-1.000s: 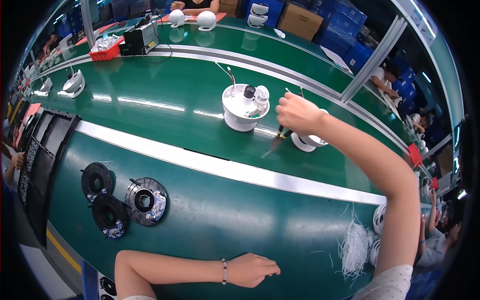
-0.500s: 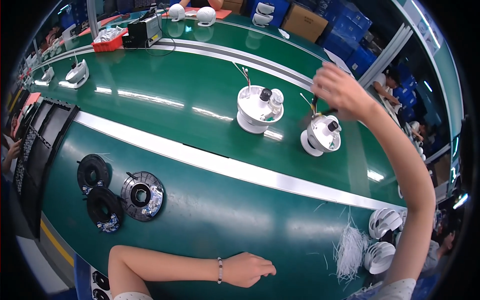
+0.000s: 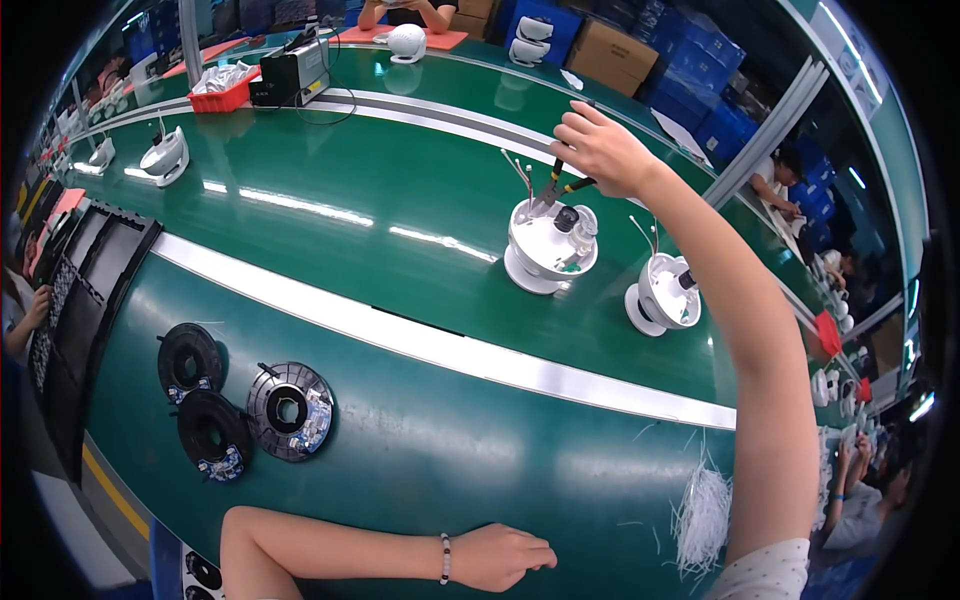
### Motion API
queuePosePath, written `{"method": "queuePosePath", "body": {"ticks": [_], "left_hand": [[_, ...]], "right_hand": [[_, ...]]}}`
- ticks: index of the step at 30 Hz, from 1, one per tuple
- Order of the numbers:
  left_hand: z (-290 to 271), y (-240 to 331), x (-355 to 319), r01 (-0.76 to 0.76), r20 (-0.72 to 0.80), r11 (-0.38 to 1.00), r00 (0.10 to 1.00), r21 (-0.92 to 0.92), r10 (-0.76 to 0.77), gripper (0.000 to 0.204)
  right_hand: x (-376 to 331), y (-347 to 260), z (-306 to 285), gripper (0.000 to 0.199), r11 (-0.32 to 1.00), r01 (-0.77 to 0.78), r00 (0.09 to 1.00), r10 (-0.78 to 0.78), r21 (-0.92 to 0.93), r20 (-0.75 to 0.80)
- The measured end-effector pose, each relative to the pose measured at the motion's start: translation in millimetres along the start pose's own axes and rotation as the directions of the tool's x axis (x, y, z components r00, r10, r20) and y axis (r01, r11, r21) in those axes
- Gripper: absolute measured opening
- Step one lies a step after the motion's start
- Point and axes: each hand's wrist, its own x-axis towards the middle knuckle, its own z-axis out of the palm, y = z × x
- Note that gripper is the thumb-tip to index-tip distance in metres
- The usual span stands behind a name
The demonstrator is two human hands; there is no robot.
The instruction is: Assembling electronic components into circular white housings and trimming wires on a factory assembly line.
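Note:
My right hand [image 3: 605,150] is closed round cutting pliers [image 3: 547,194] with black and yellow handles. Their jaws point down at the rim of a white round camera housing [image 3: 535,245], close to the thin wires [image 3: 520,172] that stick up from it. Inside that housing are a black lens and a clear round part. To its right, partly behind my forearm, stands a second white housing [image 3: 663,290] with wires of its own. My left hand [image 3: 500,556] lies on the near green bench, fingers curled, with no object visible in it.
Black ring-shaped parts with circuit boards [image 3: 290,411] lie at the left. Cut white ties [image 3: 703,515] are heaped at the near right. A black rack [image 3: 100,270] stands far left. Beyond are a red bin [image 3: 225,92], a black box device [image 3: 292,75] and people at work.
My right hand has moved left with the pliers, from the right housing to the left one. Both housings appear further right and nearer. My left hand has stayed in place.

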Motion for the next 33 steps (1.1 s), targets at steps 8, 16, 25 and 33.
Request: {"method": "queuePosePath", "body": {"ticks": [8, 16, 25, 33], "left_hand": [[-2, 1, -1, -0.006, -0.015, 1.0, 1.0, 0.005, 0.006, 0.025], [-2, 1, 0, -0.006, 0.003, 1.0, 1.0, 0.01, 0.006, 0.026], [1, 1, -2, 0.01, -0.025, 0.999, 1.0, -0.042, -0.011, 0.022], [-1, 4, 2, 0.028, -0.01, 1.0, 1.0, -0.003, -0.028, 0.027]], "right_hand": [[0, -10, 3, 0.031, 0.999, 0.032, 0.995, -0.031, -0.016, 0.091], [-16, -13, 6, 0.018, 0.999, -0.033, 0.976, 0.038, -0.026, 0.215], [-67, 10, -22, 0.023, 0.954, -0.264, 0.961, 0.273, 0.141, -0.045], [-23, -62, -63, 0.018, 0.983, 0.088, 0.937, -0.027, 0.163, -0.348]]}}
